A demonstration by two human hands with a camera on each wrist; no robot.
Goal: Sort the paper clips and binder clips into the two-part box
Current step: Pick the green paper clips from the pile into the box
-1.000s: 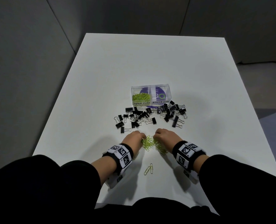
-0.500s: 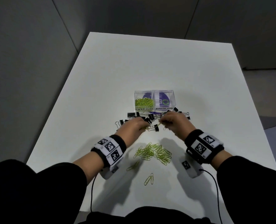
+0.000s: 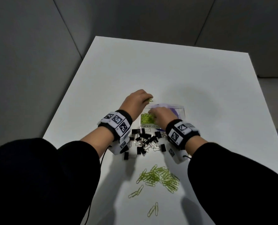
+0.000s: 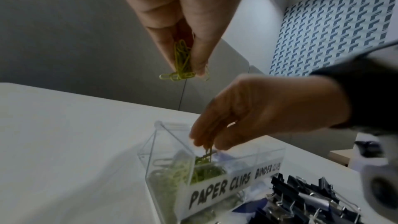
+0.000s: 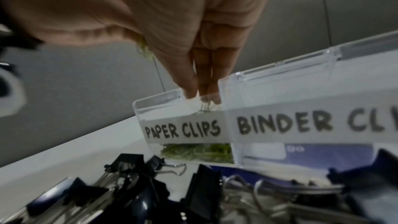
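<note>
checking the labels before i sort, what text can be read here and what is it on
"PAPER CLIPS": label on the front of the box's left part, which holds green clips.
"BINDER CL", cut off by the picture's edge: label on the front of the right part.
Wristbands: black and white square codes, and small letters too blurred to read.
Purple card under the box: print too blurred to read.

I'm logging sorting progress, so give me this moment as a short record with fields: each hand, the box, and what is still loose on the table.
left hand: left hand pinches a bunch of yellow-green wire paper clips above the box
right hand: right hand lowers pinched paper clips into the PAPER CLIPS compartment
box: clear plastic two-part box; PAPER CLIPS side holds green clips; no clips visible in BINDER CLIPS side
loose binder clips: black binder clips piled on the white table in front of the box
loose paper clips: pile of loose green paper clips nearer the person
</note>
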